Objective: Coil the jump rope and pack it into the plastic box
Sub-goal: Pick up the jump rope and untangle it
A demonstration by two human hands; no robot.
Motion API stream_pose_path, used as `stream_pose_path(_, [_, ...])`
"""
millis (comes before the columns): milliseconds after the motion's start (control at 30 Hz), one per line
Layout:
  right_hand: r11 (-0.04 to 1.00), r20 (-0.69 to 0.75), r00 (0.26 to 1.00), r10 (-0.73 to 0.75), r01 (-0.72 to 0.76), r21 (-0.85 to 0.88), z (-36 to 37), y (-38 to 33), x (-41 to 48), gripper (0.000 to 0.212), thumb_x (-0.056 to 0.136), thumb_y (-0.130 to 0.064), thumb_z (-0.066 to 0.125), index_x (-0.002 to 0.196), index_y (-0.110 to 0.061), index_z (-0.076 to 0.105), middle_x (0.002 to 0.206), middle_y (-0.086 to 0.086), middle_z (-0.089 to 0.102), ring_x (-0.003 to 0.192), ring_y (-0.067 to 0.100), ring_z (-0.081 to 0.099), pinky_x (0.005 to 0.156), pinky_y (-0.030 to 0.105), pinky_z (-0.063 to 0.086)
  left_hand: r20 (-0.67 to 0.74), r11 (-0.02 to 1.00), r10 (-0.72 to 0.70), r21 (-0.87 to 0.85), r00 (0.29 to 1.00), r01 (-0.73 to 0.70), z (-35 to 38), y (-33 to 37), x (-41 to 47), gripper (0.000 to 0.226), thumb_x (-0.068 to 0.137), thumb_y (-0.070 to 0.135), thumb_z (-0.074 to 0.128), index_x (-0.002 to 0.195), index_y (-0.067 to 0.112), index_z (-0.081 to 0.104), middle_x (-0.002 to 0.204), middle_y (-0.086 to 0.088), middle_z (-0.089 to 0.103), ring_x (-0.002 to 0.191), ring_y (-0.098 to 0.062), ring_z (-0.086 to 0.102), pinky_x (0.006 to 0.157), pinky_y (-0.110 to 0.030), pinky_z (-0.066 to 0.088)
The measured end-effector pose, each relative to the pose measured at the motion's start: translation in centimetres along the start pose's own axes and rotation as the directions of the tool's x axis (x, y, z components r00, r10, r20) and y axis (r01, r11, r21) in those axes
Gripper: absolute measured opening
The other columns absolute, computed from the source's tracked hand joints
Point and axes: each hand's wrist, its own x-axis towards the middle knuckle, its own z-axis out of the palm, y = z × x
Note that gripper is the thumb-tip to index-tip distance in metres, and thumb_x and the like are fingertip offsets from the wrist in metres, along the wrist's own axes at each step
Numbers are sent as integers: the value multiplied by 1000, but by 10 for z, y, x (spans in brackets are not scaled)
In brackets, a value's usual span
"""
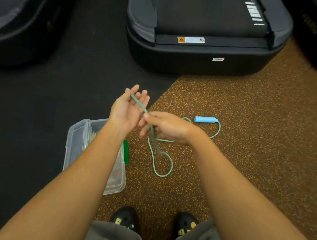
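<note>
From the head camera I see both bare hands raised over the floor, working the thin mint-green braided jump rope [162, 164]. My left hand [126, 108] is spread open, palm up, with a strand of the rope lying across its fingers [137, 92]; whether any finger pinches it I cannot tell. My right hand [164, 126] is closed on the same strand at thumb and forefinger, and the rope drops from it, blurred, into a loose loop on the speckled brown rubber floor [245, 143]. The cord runs on behind the right wrist, hidden there, and reappears curving up to the light-blue cylindrical plastic handle [206, 119] lying well right of the hands. A dark green handle [125, 152] shows only partly beside my left forearm, against the clear rectangular plastic box [76, 142], whose contents are hard to make out. A black treadmill deck [205, 39] is cut off at the top edge.
</note>
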Motion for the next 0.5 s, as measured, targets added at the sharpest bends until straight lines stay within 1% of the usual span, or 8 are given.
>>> stream_pose_path(67, [986, -13, 997, -81, 82, 146, -6, -6, -4, 29, 101, -24, 31, 85, -12, 52, 71, 5, 59, 72, 20, 65, 77, 33, 56, 112, 965, -99, 252, 989, 69, -5, -4, -7, 53, 98, 47, 19, 112, 11, 55, 79, -2, 63, 73, -12, 64, 82, -29, 53])
stream_pose_path(133, [916, -125, 982, -140, 176, 361, -12, -14, -3, 29, 101, -20, 31, 82, -12, 51, 58, 1, 52, 52, 13, 57, 58, 26, 54, 245, 870, -294, 469, 924, 152, -5, -15, -17, 70, 90, 63, 8, 105, 14, 57, 69, -1, 61, 70, -15, 65, 74, -27, 55])
stream_pose_path(200, [768, -282, 950, -134, 280, 576, -24, -18, 3, 28, 100, -18, 32, 78, -13, 48, 43, -6, 39, 37, 6, 37, 40, 17, 37, 284, 743, -428, 651, 858, 155, 1, -28, -24, 77, 86, 67, 4, 96, 14, 59, 74, -4, 59, 83, -21, 64, 82, -30, 53])
stream_pose_path(233, [681, -360, 925, -119, 340, 648, -33, -20, 4, 27, 99, -17, 32, 77, -13, 46, 39, -8, 33, 33, 3, 29, 36, 15, 28, 275, 665, -470, 735, 839, 132, 4, -34, -27, 74, 88, 64, 5, 90, 13, 59, 67, -2, 56, 74, -18, 63, 80, -28, 51])
stream_pose_path(300, [510, -505, 860, -75, 468, 721, -52, -21, 0, 27, 99, -17, 33, 75, -13, 44, 35, -9, 27, 29, 2, 22, 31, 14, 19, 264, 534, -520, 843, 812, 68, 1, -41, -30, 58, 94, 52, 16, 76, 14, 56, 51, 6, 41, 52, -10, 48, 73, -27, 43])
stream_pose_path(367, [341, -637, 771, 1, 599, 725, -77, -16, -11, 27, 100, -19, 33, 77, -11, 44, 35, -7, 26, 29, 3, 22, 32, 15, 19, 236, 449, -557, 892, 796, 49, -10, -41, -30, 44, 97, 40, 27, 69, 15, 50, 47, 10, 32, 45, -8, 36, 71, -27, 38])
stream_pose_path(467, [100, -751, 657, 68, 744, 660, -112, 1, -26, 32, 101, -26, 29, 82, -10, 48, 42, -5, 35, 36, 7, 32, 38, 17, 30, 165, 448, -522, 888, 837, 105, -26, -29, -28, 42, 98, 37, 29, 65, 17, 46, 47, 11, 28, 45, -7, 29, 67, -26, 36])
stream_pose_path(500, [102, -753, 654, 75, 746, 658, -117, 6, -27, 34, 101, -31, 28, 89, -9, 51, 50, -1, 45, 44, 9, 43, 46, 19, 39, 152, 479, -490, 869, 858, 119, -27, -25, -27, 42, 98, 37, 29, 64, 18, 45, 47, 11, 28, 44, -6, 28, 66, -25, 36])
